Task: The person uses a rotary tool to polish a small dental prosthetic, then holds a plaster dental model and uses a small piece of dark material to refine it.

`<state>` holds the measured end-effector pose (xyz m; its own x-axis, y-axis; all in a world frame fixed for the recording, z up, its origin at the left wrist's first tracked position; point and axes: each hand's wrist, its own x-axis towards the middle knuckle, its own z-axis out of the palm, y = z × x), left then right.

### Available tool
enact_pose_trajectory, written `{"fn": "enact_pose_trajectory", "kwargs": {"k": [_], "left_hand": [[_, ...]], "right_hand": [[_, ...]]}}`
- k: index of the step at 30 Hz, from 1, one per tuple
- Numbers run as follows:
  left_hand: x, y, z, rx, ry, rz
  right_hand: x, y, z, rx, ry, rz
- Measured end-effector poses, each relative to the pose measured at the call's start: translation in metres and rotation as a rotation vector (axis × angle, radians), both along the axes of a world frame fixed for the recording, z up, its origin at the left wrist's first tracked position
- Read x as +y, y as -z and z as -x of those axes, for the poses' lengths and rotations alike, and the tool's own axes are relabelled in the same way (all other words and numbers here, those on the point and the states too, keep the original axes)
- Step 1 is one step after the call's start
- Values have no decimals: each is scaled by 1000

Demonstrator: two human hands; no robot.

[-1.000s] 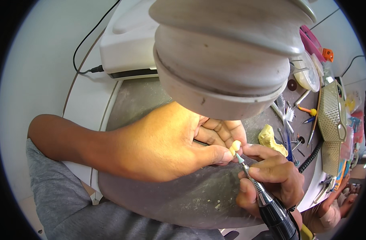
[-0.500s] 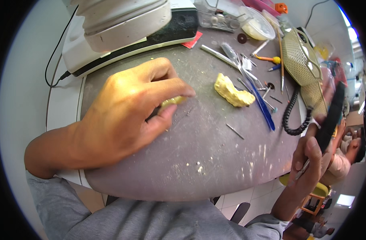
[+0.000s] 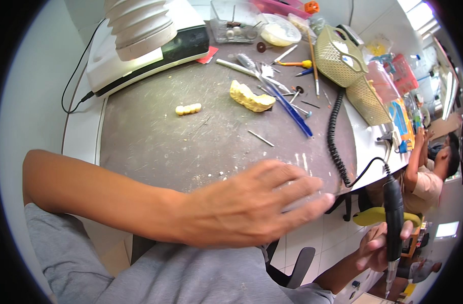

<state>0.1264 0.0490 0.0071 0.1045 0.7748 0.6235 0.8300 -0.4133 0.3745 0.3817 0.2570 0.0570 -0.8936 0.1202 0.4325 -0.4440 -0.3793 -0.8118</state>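
My left hand point(image 3: 257, 207), slightly blurred, reaches palm-down across the front of the grey work mat point(image 3: 145, 147), its fingers loosely apart. My right hand point(image 3: 373, 245), low at the right, grips a black rotary handpiece point(image 3: 394, 213) upright with its metal tip pointing down, outside the desk edge. A row of small yellowish tooth crowns point(image 3: 188, 109) lies on the mat, left of a pale yellow plaster dental model point(image 3: 249, 99). Beside the model are blue-handled tools point(image 3: 292, 114) and a loose metal bur point(image 3: 261, 138).
A white machine point(image 3: 102, 71) with a ribbed hose point(image 3: 140, 30) stands back left. Perforated baskets point(image 3: 338, 61), plastic tubs point(image 3: 279, 30) and a coiled black cord point(image 3: 333, 142) line the right side. A co-worker point(image 3: 421, 187) sits beyond, near a yellow seat point(image 3: 373, 218).
The crowns, held in my left hand earlier, now lie on the mat. That hand has moved down and rightward, and the handpiece has shifted right and down, off the desk.
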Motion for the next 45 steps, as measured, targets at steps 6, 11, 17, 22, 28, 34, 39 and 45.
{"fn": "enact_pose_trajectory", "kwargs": {"k": [6,11,17,22,28,34,39,45], "left_hand": [[50,-8,-53,-443,278,25],[49,4,-53,-599,469,453],[56,8,-55,-1148,546,644],[58,4,-45,-1239,511,728],[57,2,-44,-1203,319,743],[55,7,-46,-1178,215,595],[48,14,-55,-1103,272,543],[45,21,-58,-1080,315,567]], "right_hand": [[-13,-3,-30,-12,686,-433],[-15,-17,25,-142,704,-814],[-7,-8,52,-597,336,-306],[14,3,70,-626,132,-165],[8,6,91,-630,337,-358],[29,-10,143,-609,511,-472],[50,-11,183,-598,775,-849],[0,12,205,-243,883,-1554]]}}
